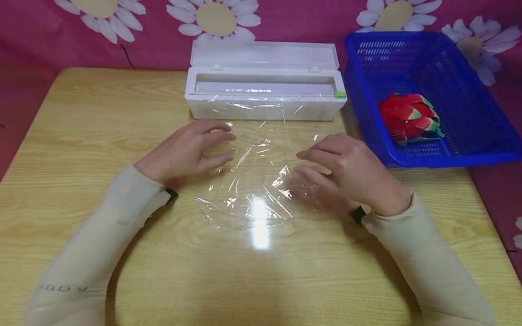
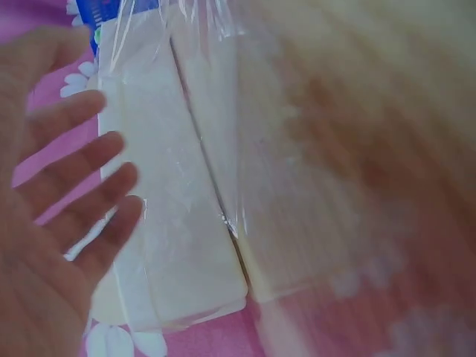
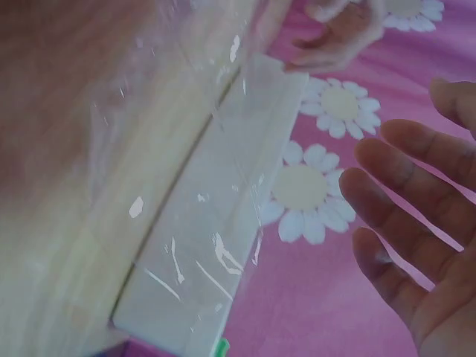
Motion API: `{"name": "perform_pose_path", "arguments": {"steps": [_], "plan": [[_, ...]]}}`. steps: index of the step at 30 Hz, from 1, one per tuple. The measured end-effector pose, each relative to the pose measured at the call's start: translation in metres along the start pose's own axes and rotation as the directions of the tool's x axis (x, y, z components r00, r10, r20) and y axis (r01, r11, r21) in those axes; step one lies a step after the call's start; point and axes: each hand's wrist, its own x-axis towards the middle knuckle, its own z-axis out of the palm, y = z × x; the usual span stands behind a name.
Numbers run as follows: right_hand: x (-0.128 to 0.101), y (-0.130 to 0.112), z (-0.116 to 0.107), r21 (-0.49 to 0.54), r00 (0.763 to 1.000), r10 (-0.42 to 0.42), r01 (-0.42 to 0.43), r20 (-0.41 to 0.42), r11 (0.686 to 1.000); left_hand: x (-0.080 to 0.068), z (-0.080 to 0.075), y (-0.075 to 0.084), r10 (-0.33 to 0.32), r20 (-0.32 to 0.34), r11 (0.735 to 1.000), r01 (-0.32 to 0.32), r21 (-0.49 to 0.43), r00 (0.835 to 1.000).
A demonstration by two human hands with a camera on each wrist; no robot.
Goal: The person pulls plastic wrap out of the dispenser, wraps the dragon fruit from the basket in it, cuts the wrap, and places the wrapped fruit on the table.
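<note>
A clear sheet of cling film (image 1: 261, 167) runs from the roll in a white dispenser box (image 1: 265, 108) toward the front of the wooden table, its near end crumpled and shiny. My left hand (image 1: 191, 147) hovers at the film's left edge, fingers spread and relaxed, as the left wrist view also shows. On the other side my right hand (image 1: 346, 170) hangs beside the right edge with fingers loosely bent. In the right wrist view its fingers (image 3: 394, 208) stand apart with nothing between them. The box lid (image 1: 265, 54) is raised.
A blue plastic basket (image 1: 367, 131) stands at the back right, close beside the dispenser. Inside it lies a red dragon fruit (image 1: 408, 117) with green-tipped scales. Behind the table (image 1: 102, 108) hangs a pink cloth (image 1: 297, 22) printed with white daisies. A green slider (image 1: 340, 94) sits at the box's right end.
</note>
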Motion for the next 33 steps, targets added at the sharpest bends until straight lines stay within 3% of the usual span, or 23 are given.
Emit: {"name": "perform_pose_path", "arguments": {"steps": [7,16,26,33], "plan": [[0.003,0.006,-0.011,-0.018,0.999,0.048,-0.049,-0.021,0.999,0.005,0.000,-0.006,-0.102,0.138,0.994,0.105,-0.016,0.985],[0.003,0.014,-0.029,-0.054,0.993,0.116,-0.116,-0.012,0.992,0.012,0.003,-0.009,-0.095,0.147,0.994,0.101,-0.031,0.985],[-0.003,0.026,-0.051,-0.084,0.973,0.219,-0.224,-0.069,0.971,0.016,0.001,-0.009,-0.148,0.263,0.986,0.162,-0.031,0.954],[-0.015,0.043,-0.064,-0.123,0.942,0.322,-0.332,-0.097,0.935,0.018,0.001,-0.013,-0.184,0.366,0.975,0.217,-0.051,0.912]]}}
